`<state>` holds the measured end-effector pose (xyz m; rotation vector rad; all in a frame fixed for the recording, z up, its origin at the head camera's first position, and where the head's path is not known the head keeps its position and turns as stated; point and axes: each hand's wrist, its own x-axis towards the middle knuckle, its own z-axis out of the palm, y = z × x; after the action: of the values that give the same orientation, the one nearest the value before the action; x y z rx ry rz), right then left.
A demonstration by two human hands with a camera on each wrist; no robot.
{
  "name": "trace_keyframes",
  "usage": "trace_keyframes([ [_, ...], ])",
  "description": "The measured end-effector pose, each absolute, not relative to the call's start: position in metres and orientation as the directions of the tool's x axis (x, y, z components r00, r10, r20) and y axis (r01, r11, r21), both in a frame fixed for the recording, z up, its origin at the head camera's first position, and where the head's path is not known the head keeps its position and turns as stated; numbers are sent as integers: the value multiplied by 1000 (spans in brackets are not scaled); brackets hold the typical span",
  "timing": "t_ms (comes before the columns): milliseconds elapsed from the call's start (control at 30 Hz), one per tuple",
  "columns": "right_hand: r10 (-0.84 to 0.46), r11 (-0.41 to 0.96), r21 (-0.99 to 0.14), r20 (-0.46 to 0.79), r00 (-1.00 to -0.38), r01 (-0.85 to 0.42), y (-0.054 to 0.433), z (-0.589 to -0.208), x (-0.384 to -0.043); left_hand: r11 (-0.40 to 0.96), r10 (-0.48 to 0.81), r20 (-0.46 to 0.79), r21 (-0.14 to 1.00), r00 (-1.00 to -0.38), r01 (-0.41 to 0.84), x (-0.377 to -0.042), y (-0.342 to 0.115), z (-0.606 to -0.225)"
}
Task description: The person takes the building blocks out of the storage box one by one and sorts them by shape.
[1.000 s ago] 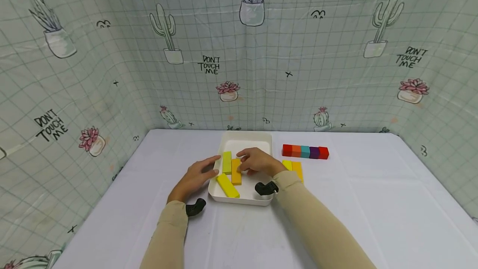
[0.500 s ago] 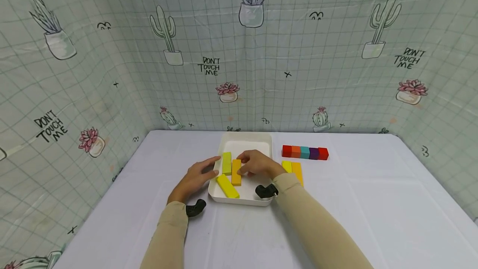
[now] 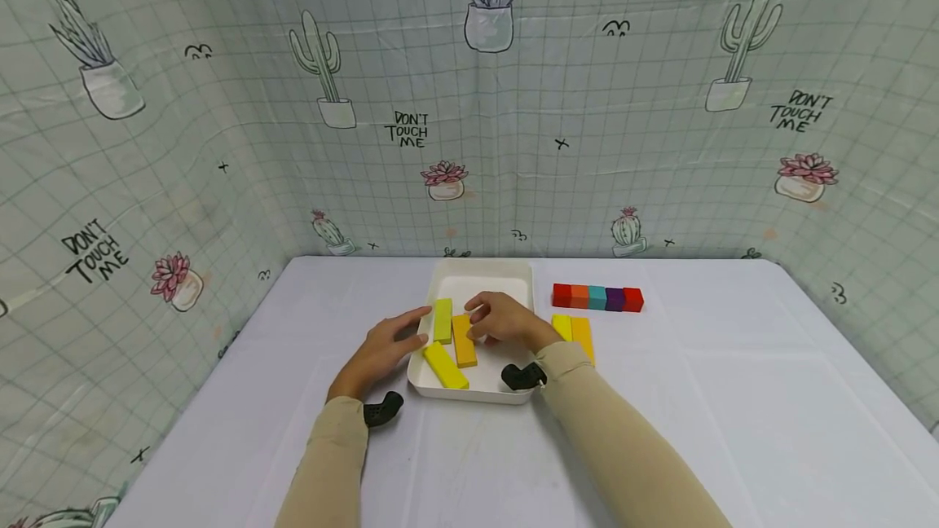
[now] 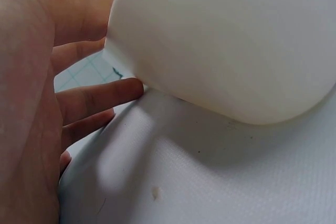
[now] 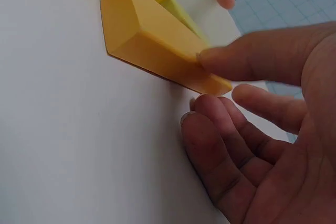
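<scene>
A white tray (image 3: 484,270) sits mid-table with three long blocks in its left part: a lime one (image 3: 443,320), an orange one (image 3: 464,341) and a slanted yellow one (image 3: 444,366). My left hand (image 3: 377,349) is at the tray's left side; in the left wrist view its extended fingers (image 4: 100,98) touch the tray's outer wall. Over the tray, my right hand (image 3: 506,320) has its thumb against the orange block's long side. The right wrist view shows that thumb (image 5: 231,61) on the orange block (image 5: 163,30), the other fingers loosely bent beside it.
Right of the tray stands a row of red, orange, teal and purple cubes (image 3: 597,298). Nearer, a yellow block (image 3: 562,327) and an orange-yellow block (image 3: 583,338) lie side by side, partly hidden by the right forearm. A patterned cloth (image 3: 557,104) hangs behind the white table.
The orange block has turned slightly, its far end shifting left and its near end right, beside my right thumb. My left hand stays at the tray's side.
</scene>
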<state>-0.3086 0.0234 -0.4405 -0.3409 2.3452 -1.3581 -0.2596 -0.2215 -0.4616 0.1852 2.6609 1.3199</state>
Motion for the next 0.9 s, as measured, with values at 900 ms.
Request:
trace_keyframes([
  [900, -412, 526, -848, -190, -891, -63, 27, -442, -309, 601, 176, -104, 799, -979, 23, -261, -220, -464],
])
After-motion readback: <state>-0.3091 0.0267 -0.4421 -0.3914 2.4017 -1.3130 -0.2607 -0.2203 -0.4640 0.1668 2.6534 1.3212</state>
